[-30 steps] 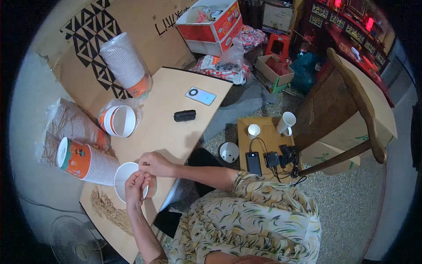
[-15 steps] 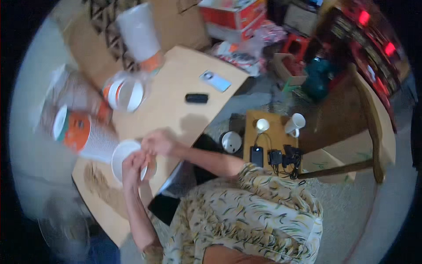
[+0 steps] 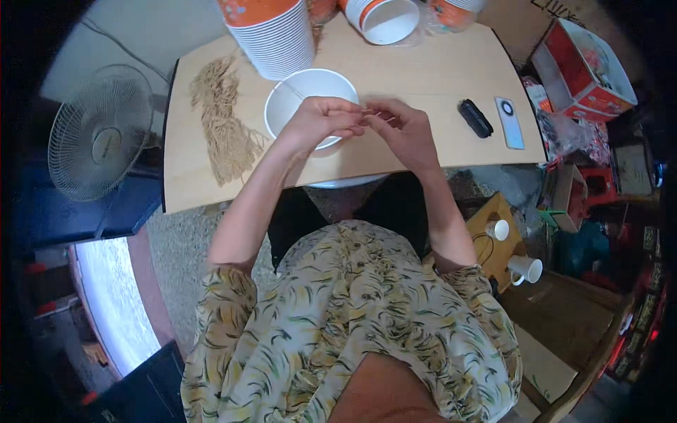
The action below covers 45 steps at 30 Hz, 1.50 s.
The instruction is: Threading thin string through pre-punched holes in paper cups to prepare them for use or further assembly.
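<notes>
My left hand [image 3: 317, 125] is over a white paper bucket [image 3: 282, 106] near the table's front. My right hand [image 3: 407, 134] meets it fingertip to fingertip, just right of the bucket's rim. Both hands are closed in a pinch. Whatever is between the fingertips is too small to make out. To the left lies a loose bundle of beige cords [image 3: 224, 134], with strands trailing toward the bucket. Right behind the bucket stands a tall stack of nested orange and white paper buckets [image 3: 278, 46].
More buckets [image 3: 391, 21] lie at the table's back. A black case [image 3: 475, 118] and a phone [image 3: 509, 125] rest on the right. A fan [image 3: 102, 134] stands left of the table. At lower right, a small wooden stool [image 3: 497, 211] carries white cups [image 3: 525, 269].
My view has swung round, so the table now lies straight ahead and the fan shows. Both hands stay together at the bucket, my right fingers now spread less tightly than before.
</notes>
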Available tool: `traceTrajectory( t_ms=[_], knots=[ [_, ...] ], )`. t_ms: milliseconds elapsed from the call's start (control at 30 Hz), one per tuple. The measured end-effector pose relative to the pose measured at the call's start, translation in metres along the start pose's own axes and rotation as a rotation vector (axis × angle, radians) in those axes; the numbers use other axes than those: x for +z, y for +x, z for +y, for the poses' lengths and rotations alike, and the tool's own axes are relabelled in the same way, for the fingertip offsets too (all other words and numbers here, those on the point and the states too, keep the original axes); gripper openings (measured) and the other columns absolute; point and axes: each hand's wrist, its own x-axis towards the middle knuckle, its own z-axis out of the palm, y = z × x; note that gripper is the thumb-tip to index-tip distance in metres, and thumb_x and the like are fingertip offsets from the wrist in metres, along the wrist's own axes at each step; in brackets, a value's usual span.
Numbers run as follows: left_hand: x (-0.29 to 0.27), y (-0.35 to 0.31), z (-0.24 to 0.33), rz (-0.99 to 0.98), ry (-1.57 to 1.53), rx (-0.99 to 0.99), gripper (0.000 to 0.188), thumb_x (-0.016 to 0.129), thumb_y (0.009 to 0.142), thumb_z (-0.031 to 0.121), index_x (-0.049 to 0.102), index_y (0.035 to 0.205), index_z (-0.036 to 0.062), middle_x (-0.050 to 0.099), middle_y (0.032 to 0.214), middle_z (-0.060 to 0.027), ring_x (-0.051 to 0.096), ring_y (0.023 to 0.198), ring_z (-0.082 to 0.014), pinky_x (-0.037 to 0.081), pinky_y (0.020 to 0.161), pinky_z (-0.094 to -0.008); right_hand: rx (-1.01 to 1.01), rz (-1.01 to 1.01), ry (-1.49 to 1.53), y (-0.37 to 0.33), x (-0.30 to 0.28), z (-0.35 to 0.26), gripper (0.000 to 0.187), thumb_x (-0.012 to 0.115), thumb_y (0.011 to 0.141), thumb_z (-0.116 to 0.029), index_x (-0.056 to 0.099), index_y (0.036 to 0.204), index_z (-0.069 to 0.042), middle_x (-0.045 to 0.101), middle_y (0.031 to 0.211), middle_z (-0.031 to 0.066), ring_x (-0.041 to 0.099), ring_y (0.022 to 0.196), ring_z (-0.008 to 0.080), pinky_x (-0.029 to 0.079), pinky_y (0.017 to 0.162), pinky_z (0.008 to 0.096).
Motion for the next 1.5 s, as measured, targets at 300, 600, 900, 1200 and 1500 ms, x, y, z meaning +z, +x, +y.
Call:
traceTrajectory(
  t_ms=[300, 600, 900, 1200, 1500],
  knots=[
    [-0.007, -0.003, 0.003, -0.05, 0.01, -0.013, 0.025, 0.068, 0.092, 0.009, 0.067, 0.113, -0.0039, 0.072, 0.097, -0.0116, 0.071, 0.084, -0.0164, 0.057, 0.078, -0.0263, 0.007, 0.095, 0.067, 0.0, 0.008, 0.002, 0.013, 0.074, 0.084, -0.007, 0.07, 0.094, 0.0, 0.071, 0.081, 0.0053, 0.065, 0.073, 0.0104, 0.054, 0.067, 0.0267],
    [-0.014, -0.012, 0.004, -0.097, 0.108, 0.032, 0.019, 0.068, 0.093, 0.013, 0.069, 0.106, -0.0005, 0.072, 0.092, -0.0081, 0.069, 0.079, -0.0129, 0.056, 0.072, -0.0247, -0.203, 0.12, 0.115, -0.002, 0.015, -0.006, 0.012, 0.069, 0.085, 0.0, 0.066, 0.097, 0.0, 0.068, 0.101, 0.007, 0.064, 0.081, 0.0106, 0.052, 0.069, 0.0265],
    [-0.012, -0.022, 0.008, -0.038, 0.264, 0.057, 0.018, 0.069, 0.093, 0.015, 0.07, 0.105, 0.0018, 0.072, 0.087, -0.0035, 0.065, 0.071, -0.0075, 0.054, 0.065, -0.0214, 0.015, -0.17, 0.292, 0.0, 0.009, 0.0, 0.014, 0.057, 0.099, -0.016, 0.06, 0.102, -0.003, 0.066, 0.087, 0.0031, 0.062, 0.073, 0.0082, 0.05, 0.061, 0.0235],
    [-0.012, -0.036, 0.011, -0.022, 0.274, 0.021, 0.017, 0.069, 0.093, 0.015, 0.07, 0.105, 0.0036, 0.07, 0.084, 0.0006, 0.06, 0.066, -0.0037, 0.049, 0.059, -0.018, 0.215, -0.32, 0.481, -0.001, 0.004, -0.001, 0.017, 0.052, 0.102, -0.022, 0.054, 0.098, -0.006, 0.059, 0.074, 0.0013, 0.054, 0.057, 0.0062, 0.042, 0.052, 0.0202],
    [-0.016, -0.04, 0.009, -0.064, 0.288, 0.054, 0.014, 0.069, 0.093, 0.014, 0.07, 0.103, 0.0038, 0.067, 0.078, 0.0019, 0.059, 0.066, -0.0031, 0.046, 0.057, -0.0173, 0.117, -0.302, 0.421, 0.005, 0.008, -0.001, 0.019, 0.054, 0.102, -0.022, 0.062, 0.105, -0.005, 0.059, 0.081, -0.001, 0.049, 0.063, 0.0057, 0.04, 0.055, 0.0198]
  ],
)
